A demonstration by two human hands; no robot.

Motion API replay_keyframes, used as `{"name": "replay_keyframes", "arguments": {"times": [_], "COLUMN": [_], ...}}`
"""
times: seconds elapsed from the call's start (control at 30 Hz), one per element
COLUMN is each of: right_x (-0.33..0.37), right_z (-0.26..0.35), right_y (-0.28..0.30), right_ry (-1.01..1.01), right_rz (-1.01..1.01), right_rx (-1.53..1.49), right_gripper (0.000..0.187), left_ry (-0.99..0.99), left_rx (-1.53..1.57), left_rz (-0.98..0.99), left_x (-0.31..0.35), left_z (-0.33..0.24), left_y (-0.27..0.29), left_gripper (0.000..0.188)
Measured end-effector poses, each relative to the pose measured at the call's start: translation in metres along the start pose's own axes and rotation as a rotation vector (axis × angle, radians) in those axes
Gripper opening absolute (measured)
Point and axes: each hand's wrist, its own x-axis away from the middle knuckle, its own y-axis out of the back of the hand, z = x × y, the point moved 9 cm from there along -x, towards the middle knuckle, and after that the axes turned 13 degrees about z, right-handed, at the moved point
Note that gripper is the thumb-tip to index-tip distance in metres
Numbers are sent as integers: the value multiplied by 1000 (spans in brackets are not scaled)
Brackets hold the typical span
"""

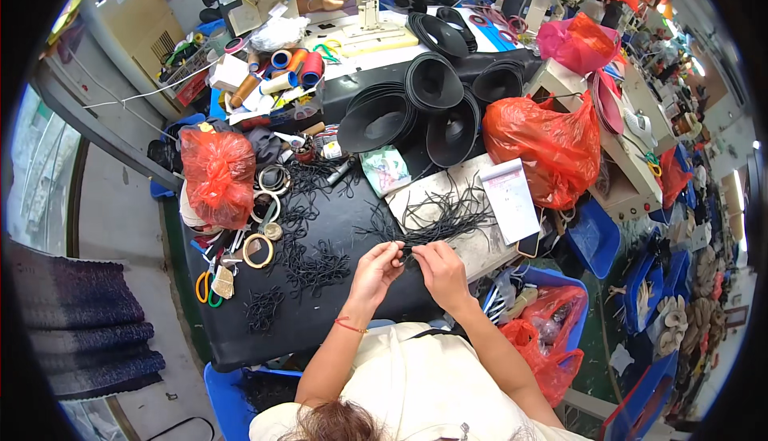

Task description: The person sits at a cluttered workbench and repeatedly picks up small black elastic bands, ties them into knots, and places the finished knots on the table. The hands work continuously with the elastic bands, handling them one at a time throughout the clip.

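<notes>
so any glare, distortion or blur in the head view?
Head view: black fisheye border cuts off the corners, and the scene leans near the right rim; head view: window bright and washed pale, small highlights on the left red bag; head view: fingers fairly clear, but black cords blend into the black table.

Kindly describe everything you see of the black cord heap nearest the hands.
The heap of black cords looks tangled and string-like, many thin ends sticking out. It lies mostly on the pale board, reaching left onto the black tabletop. The left hand and right hand appear to pinch strands at its near edge.
</notes>
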Motion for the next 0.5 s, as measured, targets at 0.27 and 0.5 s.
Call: {"name": "replay_keyframes", "arguments": {"times": [0.27,0.5], "right_x": [0,-6], "right_z": [-6,9], "right_y": [2,21], "right_ry": [59,130], "right_rz": [31,148], "right_rx": [-90,-5], "right_gripper": [11,9], "left_ry": [44,105], "left_rx": [-390,-1023], "left_rz": [122,423], "left_x": [6,18], "left_z": [-7,-12], "left_y": [-14,-43], "left_gripper": [17,19]}}
